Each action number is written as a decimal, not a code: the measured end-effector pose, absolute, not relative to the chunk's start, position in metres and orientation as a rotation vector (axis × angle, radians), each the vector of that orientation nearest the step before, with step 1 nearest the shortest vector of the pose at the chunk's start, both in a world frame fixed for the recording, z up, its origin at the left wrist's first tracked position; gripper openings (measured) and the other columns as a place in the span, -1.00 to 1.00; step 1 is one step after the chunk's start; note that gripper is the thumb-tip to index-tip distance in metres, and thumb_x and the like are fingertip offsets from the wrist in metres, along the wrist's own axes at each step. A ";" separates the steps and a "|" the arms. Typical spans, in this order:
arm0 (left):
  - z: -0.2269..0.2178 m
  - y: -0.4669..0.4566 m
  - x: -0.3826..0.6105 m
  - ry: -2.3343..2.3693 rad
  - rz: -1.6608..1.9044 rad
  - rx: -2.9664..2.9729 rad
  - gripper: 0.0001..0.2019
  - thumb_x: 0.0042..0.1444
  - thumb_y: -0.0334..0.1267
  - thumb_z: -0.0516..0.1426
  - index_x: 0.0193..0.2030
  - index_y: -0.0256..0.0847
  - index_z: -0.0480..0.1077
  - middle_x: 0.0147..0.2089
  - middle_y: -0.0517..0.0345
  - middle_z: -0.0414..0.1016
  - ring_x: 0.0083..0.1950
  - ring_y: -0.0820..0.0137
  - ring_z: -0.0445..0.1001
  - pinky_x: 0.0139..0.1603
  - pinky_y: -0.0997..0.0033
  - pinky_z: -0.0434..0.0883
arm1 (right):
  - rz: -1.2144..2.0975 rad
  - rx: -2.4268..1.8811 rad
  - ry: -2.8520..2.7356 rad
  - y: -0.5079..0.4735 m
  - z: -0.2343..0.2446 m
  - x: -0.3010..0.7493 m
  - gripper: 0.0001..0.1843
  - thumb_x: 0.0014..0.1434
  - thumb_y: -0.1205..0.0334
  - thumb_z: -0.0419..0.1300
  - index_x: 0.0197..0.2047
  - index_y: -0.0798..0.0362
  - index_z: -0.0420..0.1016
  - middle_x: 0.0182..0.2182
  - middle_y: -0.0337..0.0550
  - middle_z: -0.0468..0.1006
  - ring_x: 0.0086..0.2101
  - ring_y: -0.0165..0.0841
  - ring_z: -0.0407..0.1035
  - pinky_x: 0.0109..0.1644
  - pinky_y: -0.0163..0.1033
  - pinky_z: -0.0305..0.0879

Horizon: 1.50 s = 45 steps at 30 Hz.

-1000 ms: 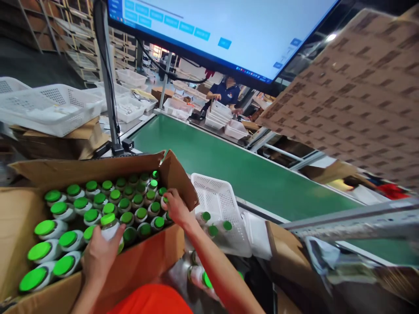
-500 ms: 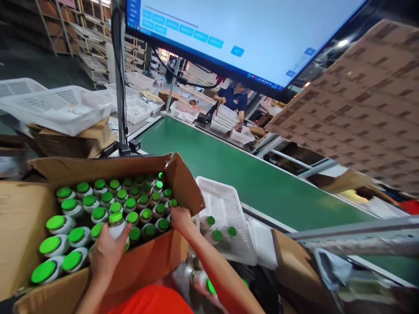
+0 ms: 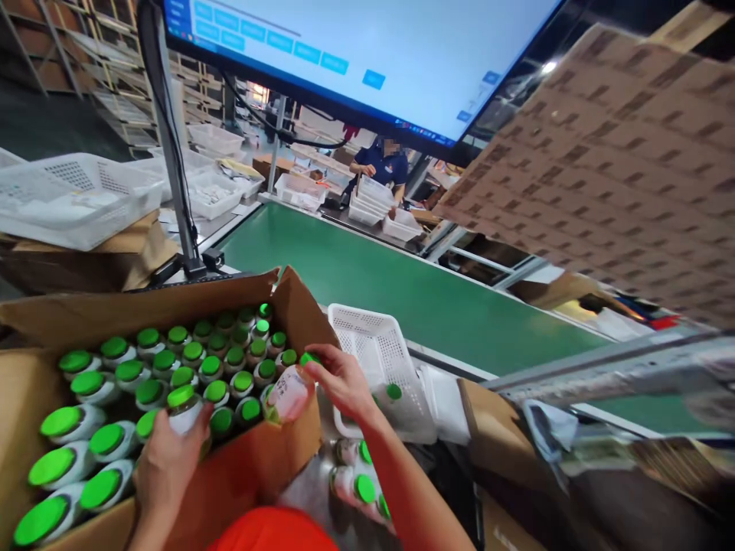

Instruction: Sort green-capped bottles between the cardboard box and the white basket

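1. Corrugated cardboard box (image 3: pixel 241 474), flaps open, packed with round white plastic bottles under glossy green screw caps.
2. My left hand (image 3: pixel 164 467) is wrapped around one upright bottle (image 3: pixel 184 409) at the box's near edge.
3. My right hand (image 3: pixel 341 379) grips a second bottle (image 3: pixel 287 394) by its cap end, tilted sideways over the box's right corner.
4. White perforated plastic basket (image 3: pixel 373 348) just right of the box, more bottles inside.
5. Smooth green conveyor belt (image 3: pixel 402 291) beyond.

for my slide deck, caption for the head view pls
Right hand lifts a bottle from the cardboard box; left hand grips another.
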<state>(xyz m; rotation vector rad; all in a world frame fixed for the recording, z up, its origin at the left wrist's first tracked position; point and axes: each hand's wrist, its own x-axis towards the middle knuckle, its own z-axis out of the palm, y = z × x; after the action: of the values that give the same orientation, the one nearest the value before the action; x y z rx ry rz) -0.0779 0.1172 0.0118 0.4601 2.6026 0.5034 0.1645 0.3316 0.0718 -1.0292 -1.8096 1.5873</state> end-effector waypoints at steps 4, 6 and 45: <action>0.010 0.116 -0.080 2.599 0.488 0.462 -0.17 0.08 0.73 -0.24 -0.01 -0.01 0.13 -0.04 -0.23 0.51 0.11 -0.32 0.53 -0.04 -0.04 0.37 | 1.530 -1.033 -1.861 0.324 0.078 0.158 -0.25 0.18 -0.36 0.39 0.14 0.11 0.68 -0.12 -0.02 0.65 -0.21 -0.31 0.43 -0.11 -0.18 0.33; 0.011 0.116 -0.080 2.603 0.485 0.464 -0.18 0.09 0.73 -0.22 -0.02 -0.01 0.12 -0.05 -0.23 0.51 0.11 -0.32 0.53 -0.05 -0.03 0.37 | 1.504 -1.042 -1.904 0.322 0.080 0.158 -0.26 0.18 -0.34 0.38 0.15 0.12 0.69 -0.15 -0.04 0.64 -0.23 -0.31 0.41 -0.13 -0.18 0.32; 0.013 0.121 -0.077 2.532 0.533 0.455 -0.25 0.10 0.60 -0.16 0.02 -0.04 0.14 -0.02 -0.17 0.50 0.11 -0.23 0.51 -0.02 0.02 0.34 | 1.605 -1.131 -1.948 0.323 0.080 0.148 -0.14 0.04 -0.33 0.38 0.15 0.23 0.70 -0.22 -0.03 0.62 -0.27 -0.32 0.38 -0.16 -0.21 0.26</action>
<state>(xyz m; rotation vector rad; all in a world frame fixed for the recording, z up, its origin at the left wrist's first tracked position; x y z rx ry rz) -0.0770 0.1210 0.0132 0.4552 2.5320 0.5332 0.1483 0.3234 0.0804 -1.1311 -1.9482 1.6046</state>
